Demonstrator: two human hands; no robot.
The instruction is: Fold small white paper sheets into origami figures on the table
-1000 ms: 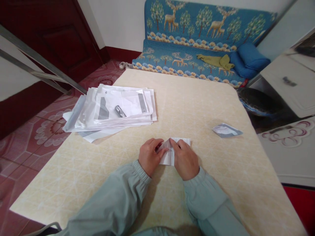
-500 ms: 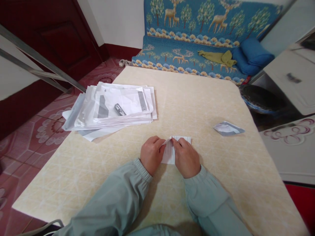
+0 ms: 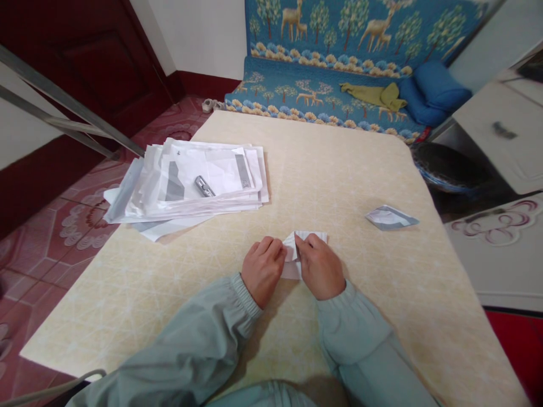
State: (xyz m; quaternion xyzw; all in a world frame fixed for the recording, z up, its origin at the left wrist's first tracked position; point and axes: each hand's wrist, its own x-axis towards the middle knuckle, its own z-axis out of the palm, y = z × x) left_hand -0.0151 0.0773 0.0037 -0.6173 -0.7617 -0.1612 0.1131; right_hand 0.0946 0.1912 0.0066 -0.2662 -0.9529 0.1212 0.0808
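A small white sheet of paper (image 3: 291, 270) lies on the table in front of me, with its upper left corner folded over into a slanted flap. My left hand (image 3: 263, 264) pinches that flap at its left side, fingers curled. My right hand (image 3: 321, 265) presses on the sheet's right part, thumb and forefinger at the tip of the fold. The fingers hide much of the paper's middle. To the right, apart from both hands, rests a folded grey-and-white paper piece (image 3: 392, 218) with pointed ends.
A pile of white and grey papers (image 3: 220, 164) occupies the table's (image 3: 339, 175) left side, with a small metal nail clipper (image 3: 204, 186) on top. Behind the table stands a blue patterned sofa (image 3: 288, 85). A white cabinet (image 3: 504, 249) stands at the right.
The paper's left corner has been brought down into a folded flap. My left hand has rolled over it, while my right hand stays almost in place. The view has shifted slightly.
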